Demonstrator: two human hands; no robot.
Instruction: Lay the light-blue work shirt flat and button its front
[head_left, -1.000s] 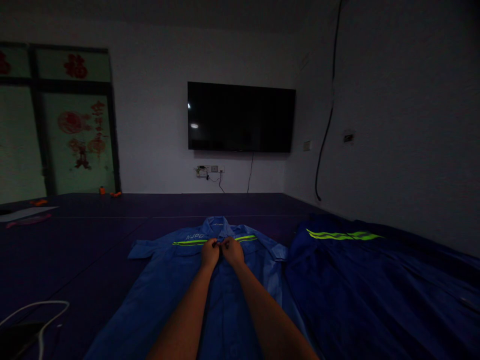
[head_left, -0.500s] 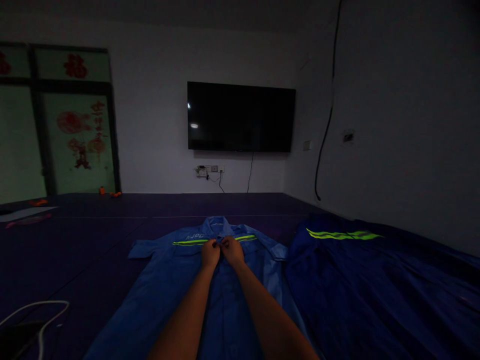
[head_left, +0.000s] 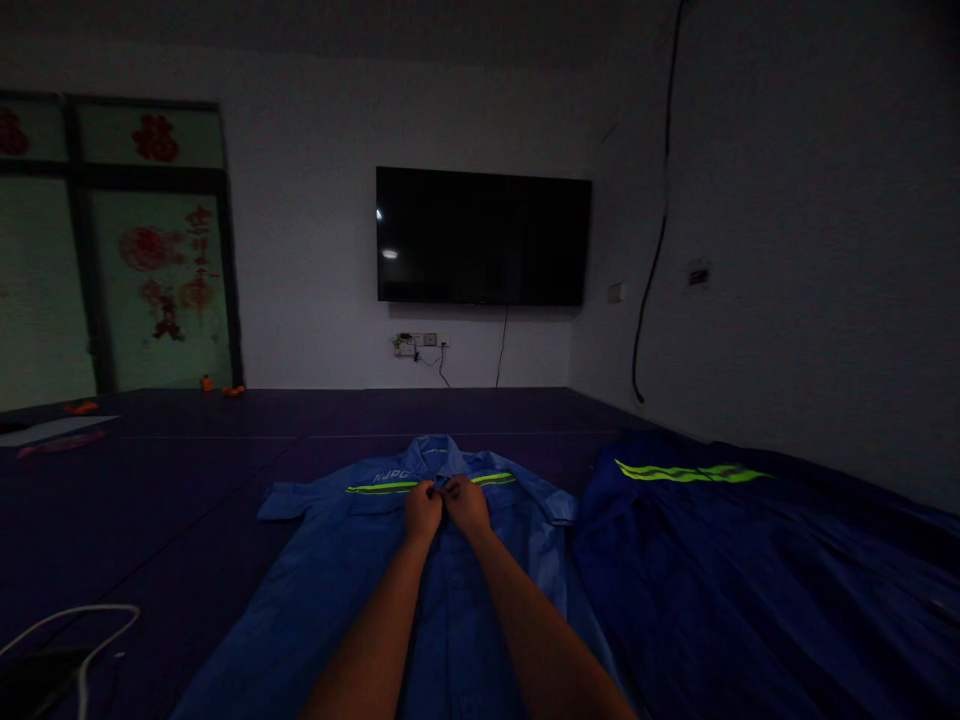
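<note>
A blue short-sleeved work shirt (head_left: 337,570) lies spread face up, collar away from me, with a yellow-green stripe across the chest and white letters above it. My left hand (head_left: 423,512) pinches the front edge of the shirt just below the collar. Close beside it, my right hand (head_left: 466,505) also has its fingers pressed together on the same front placket. The fingertips of both hands nearly meet. Whatever button lies between them is too small and dark to make out.
A darker blue garment (head_left: 720,570) with a yellow-green stripe lies at the right, against the shirt. A white cable (head_left: 112,608) curls at the lower left. Small orange objects (head_left: 234,391) sit by the door. A television (head_left: 484,238) hangs on the far wall.
The view has shifted very slightly. Both hands stay at the shirt's front below the collar, with hardly any visible movement of the fingers.
</note>
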